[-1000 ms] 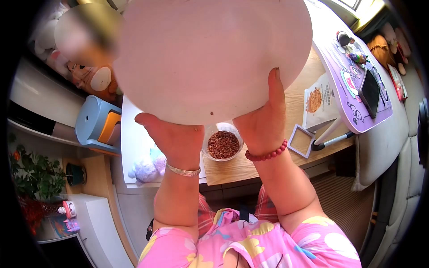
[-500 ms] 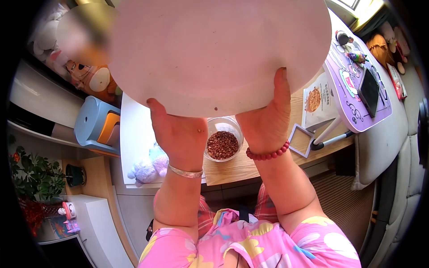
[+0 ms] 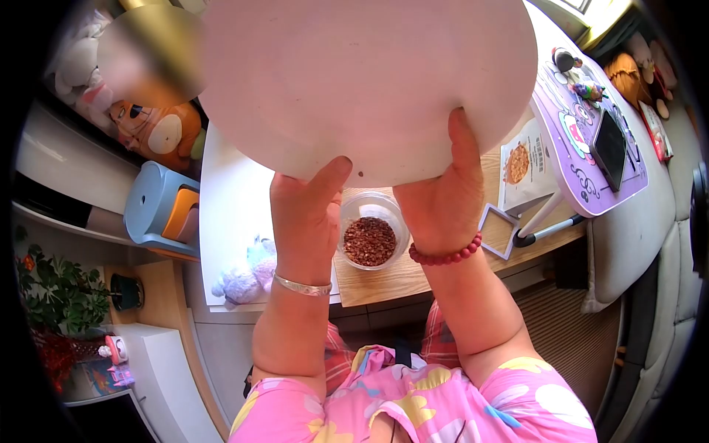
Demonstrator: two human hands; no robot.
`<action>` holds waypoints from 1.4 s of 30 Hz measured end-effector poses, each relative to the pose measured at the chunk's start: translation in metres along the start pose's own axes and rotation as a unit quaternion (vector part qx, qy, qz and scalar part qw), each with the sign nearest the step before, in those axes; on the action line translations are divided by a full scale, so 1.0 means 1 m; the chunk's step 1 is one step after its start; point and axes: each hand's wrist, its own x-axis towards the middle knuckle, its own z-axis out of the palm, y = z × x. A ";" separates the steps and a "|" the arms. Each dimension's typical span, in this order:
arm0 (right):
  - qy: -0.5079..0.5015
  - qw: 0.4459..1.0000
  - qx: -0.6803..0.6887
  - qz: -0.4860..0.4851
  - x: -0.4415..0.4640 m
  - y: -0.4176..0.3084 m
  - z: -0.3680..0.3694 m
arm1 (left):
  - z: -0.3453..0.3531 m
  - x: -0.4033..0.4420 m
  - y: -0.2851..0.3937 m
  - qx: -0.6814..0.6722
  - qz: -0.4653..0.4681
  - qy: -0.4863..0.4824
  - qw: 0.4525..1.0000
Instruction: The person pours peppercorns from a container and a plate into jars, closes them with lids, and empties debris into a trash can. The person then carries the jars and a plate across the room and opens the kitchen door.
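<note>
A large, round, pale pinkish-white plate (image 3: 369, 88) is held up close before me, its near rim lowest in view. My left hand (image 3: 304, 214) is closed on the near rim, thumb on top beside one small dark speck (image 3: 360, 174). On the right side, my right hand (image 3: 447, 192) grips the same rim with its thumb lying on the surface. The fingers of both hands are mostly hidden underneath. Below, between my wrists, a clear bowl (image 3: 402, 240) containing reddish-brown bits (image 3: 369, 242) stands on the table.
The wooden table (image 3: 369, 288) adjoins a white surface (image 3: 236, 199) with a fluffy lilac toy (image 3: 240, 280). At right are a food packet (image 3: 524, 166), a small frame (image 3: 498, 232) and a purple folding table (image 3: 583, 170) carrying a phone (image 3: 610, 151). A blue stool (image 3: 151, 199) stands left.
My left hand has shifted right along the rim, its thumb now close to the speck. The plate has moved slightly, its left edge further right. My right hand keeps its grip.
</note>
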 end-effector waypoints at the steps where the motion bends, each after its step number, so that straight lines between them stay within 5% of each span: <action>1: 0.009 1.000 0.005 0.009 -0.001 0.001 0.000 | 0.001 -0.001 0.001 0.001 -0.001 0.000 1.000; 13: 0.019 1.000 0.022 0.003 -0.006 0.006 0.011 | 0.005 -0.006 0.005 0.018 0.015 0.042 0.999; 22: -0.028 1.000 -0.009 -0.005 -0.008 0.003 0.012 | 0.006 -0.012 0.011 0.199 0.040 0.027 0.979; 25: -0.024 1.000 -0.004 -0.002 -0.006 0.001 0.010 | 0.010 -0.013 0.009 0.146 0.073 -0.020 0.986; 27: -0.013 1.000 0.003 0.004 -0.006 -0.002 0.011 | 0.011 -0.016 0.013 0.010 -0.004 -0.018 1.000; 33: -0.022 0.992 0.046 0.117 -0.013 -0.008 0.017 | 0.001 -0.021 0.022 0.053 0.018 0.095 0.994; 35: -0.176 0.975 -0.007 0.132 -0.010 -0.020 0.018 | -0.008 -0.022 0.028 -0.011 0.018 0.109 0.994; 36: -0.064 0.992 -0.047 0.102 -0.012 -0.024 0.015 | -0.013 -0.023 0.032 -0.026 0.024 0.147 0.989; 38: -0.040 0.994 -0.092 0.033 -0.007 -0.043 0.010 | -0.011 -0.029 0.043 -0.030 0.027 0.241 0.970; 42: -0.051 0.991 -0.096 -0.076 -0.014 -0.078 0.006 | -0.070 -0.028 0.052 0.025 -0.008 0.248 0.968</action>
